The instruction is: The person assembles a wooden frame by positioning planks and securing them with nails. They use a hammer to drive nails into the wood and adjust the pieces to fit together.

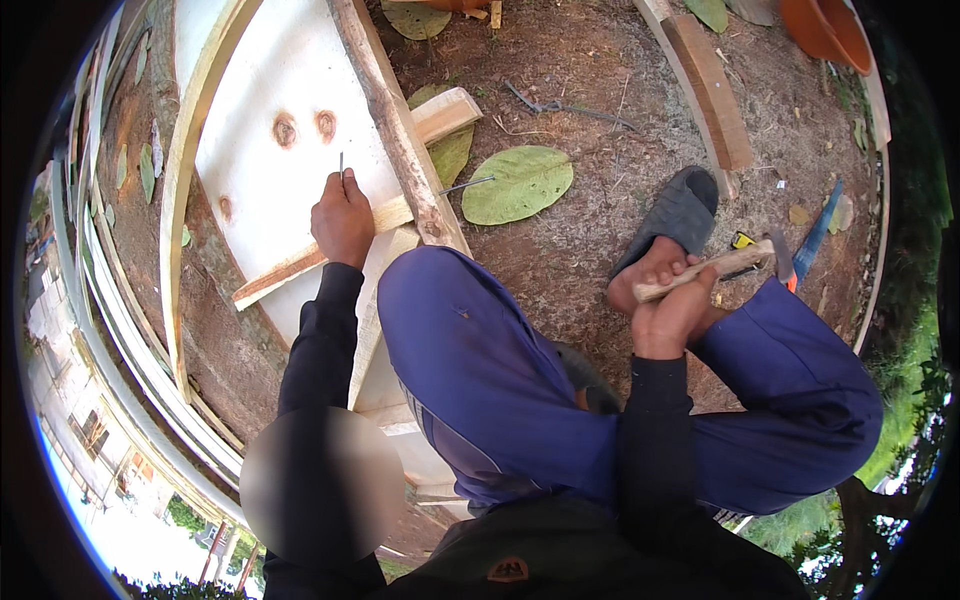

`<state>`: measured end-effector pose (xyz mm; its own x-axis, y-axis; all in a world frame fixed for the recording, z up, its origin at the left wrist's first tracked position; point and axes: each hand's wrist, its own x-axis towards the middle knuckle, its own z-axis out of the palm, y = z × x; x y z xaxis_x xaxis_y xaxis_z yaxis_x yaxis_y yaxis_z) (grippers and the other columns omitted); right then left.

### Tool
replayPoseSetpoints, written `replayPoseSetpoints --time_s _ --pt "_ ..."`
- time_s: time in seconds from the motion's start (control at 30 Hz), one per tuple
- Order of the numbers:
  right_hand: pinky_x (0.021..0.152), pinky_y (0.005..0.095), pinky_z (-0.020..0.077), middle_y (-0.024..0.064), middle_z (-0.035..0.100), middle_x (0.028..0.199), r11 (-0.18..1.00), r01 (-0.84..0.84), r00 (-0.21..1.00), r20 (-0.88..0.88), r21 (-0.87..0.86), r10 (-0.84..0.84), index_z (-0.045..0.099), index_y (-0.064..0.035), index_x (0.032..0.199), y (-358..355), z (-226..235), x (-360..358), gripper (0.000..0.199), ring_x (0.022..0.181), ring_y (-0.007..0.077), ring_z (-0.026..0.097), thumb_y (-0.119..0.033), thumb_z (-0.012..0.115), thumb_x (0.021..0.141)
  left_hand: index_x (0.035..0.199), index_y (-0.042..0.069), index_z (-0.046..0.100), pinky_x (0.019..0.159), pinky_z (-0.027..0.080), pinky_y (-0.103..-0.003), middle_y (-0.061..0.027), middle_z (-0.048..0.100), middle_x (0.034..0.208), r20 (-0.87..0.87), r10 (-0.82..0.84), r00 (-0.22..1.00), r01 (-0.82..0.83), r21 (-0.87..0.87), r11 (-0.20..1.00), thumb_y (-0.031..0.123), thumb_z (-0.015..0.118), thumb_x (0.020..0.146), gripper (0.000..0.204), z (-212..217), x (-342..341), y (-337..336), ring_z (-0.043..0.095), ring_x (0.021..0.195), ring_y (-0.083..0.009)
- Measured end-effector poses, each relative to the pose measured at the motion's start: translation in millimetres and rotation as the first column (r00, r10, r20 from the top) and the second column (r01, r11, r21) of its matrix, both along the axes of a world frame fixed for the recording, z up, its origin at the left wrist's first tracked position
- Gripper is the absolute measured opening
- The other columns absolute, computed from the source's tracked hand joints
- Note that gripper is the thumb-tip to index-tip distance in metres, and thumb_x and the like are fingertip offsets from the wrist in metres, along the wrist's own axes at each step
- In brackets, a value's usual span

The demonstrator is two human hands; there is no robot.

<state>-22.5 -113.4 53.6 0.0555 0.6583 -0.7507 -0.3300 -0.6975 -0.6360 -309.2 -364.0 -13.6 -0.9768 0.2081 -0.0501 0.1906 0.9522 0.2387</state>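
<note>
My left hand [343, 222] is closed round a thin metal nail [342, 163], whose shank sticks up past the fingers. It hovers over a pale wooden board with dark knots [285, 130], beside a crosswise wooden batten [290, 272]. Farther right, my right hand [672, 312] grips a hammer [735, 262] by its wooden handle, near my foot; the metal head points right. A second nail [467, 185] juts sideways from a long barked timber [385, 95], over a big green leaf [518, 186].
A yellow tape measure [741, 240] and a handsaw with a blue blade [822, 228] lie right of the hammer. A slipper [684, 208] is on my foot. Wood offcuts [708, 90], twisted wire [560, 106] and an orange bucket [825, 32] are on the soil. Long boards [190, 180] run along the left.
</note>
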Motion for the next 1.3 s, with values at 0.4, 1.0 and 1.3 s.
replayPoseSetpoints --time_s 0.4,1.0,1.3 --pt "0.036 0.0236 0.0324 -0.0021 0.044 0.070 0.993 0.117 0.988 -0.105 -0.004 -0.117 0.049 -0.0100 0.101 17.3 -5.9 14.3 0.037 0.045 0.0080 0.039 -0.045 0.043 0.110 0.087 0.007 0.062 0.067 0.048 -0.057 -0.0214 0.066 0.070 0.069 0.033 0.997 -0.033 -0.003 0.999 0.034 0.050 0.106 0.035 2.6 1.0 0.7 0.066 0.070 -0.0457" --pt "0.039 0.0268 0.0356 -0.0011 0.045 0.070 0.591 -0.768 0.640 -0.257 -0.248 0.724 0.048 -0.0100 0.103 -42.8 53.7 -23.2 0.039 0.046 0.0099 0.041 -0.047 0.041 0.110 0.087 0.007 0.063 0.069 0.049 -0.057 -0.0211 0.069 0.073 0.009 0.019 1.000 -0.018 -0.046 0.999 0.033 0.051 0.105 0.034 -1.5 -1.8 -4.0 0.066 0.073 -0.0461" --pt "0.036 0.0238 0.0325 -0.0032 0.043 0.067 0.963 -0.149 0.984 0.061 -0.226 0.167 0.049 -0.0090 0.100 -18.7 4.8 -14.9 0.040 0.044 0.0064 0.037 -0.048 0.044 0.110 0.089 0.007 0.063 0.070 0.050 -0.057 -0.0213 0.069 0.076 0.016 0.048 0.999 -0.047 -0.073 0.996 0.034 0.050 0.105 0.034 2.4 1.6 7.9 0.067 0.075 -0.0459"
